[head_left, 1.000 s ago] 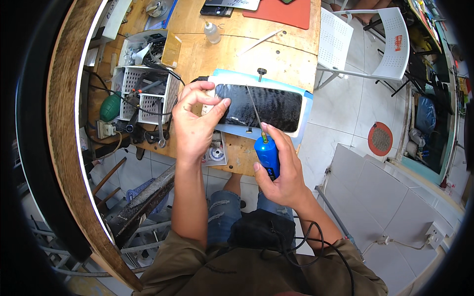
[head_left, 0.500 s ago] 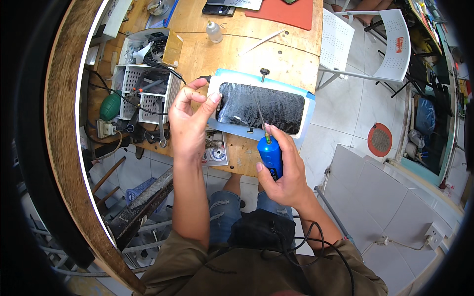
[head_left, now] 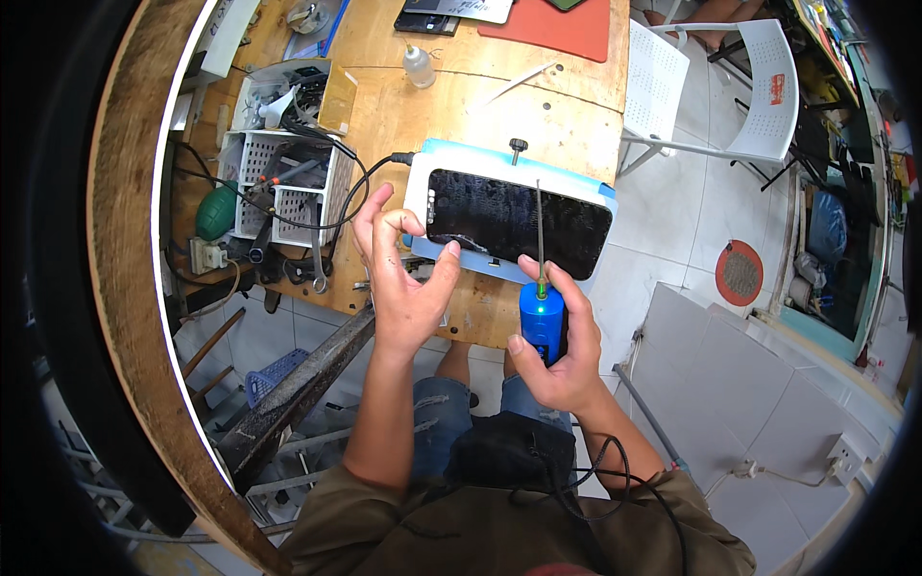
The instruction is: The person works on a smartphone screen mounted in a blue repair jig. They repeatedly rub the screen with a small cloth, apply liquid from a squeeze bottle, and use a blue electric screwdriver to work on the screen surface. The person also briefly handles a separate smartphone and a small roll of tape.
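Note:
A black phone screen (head_left: 557, 226) with streaky residue lies on a white and blue plate-like holder (head_left: 451, 151) near the table's front edge. A black cable runs into the holder's left end. My right hand (head_left: 567, 360) is wrapped round a blue cylindrical powered tool (head_left: 543, 317), whose thin metal shaft (head_left: 540, 226) points away from me over the screen. My left hand (head_left: 408, 283) has its fingers bent and apart, holding nothing. Its thumb tip is at the screen's near edge, by a pale streak, and a fingertip is beside the left end; contact is unclear.
White baskets (head_left: 257, 158) of tools and a green bulb (head_left: 216, 211) stand at the left. Beyond the holder are a small clear bottle (head_left: 419, 67), a white stick (head_left: 519, 83) and a red mat (head_left: 567, 34). A white chair (head_left: 768, 91) is at the right.
My left hand has moved right and nearer to me, from the screen's left end to its near edge. The blue tool has shifted right and nearer, its shaft now straighter. The holder has shifted slightly right.

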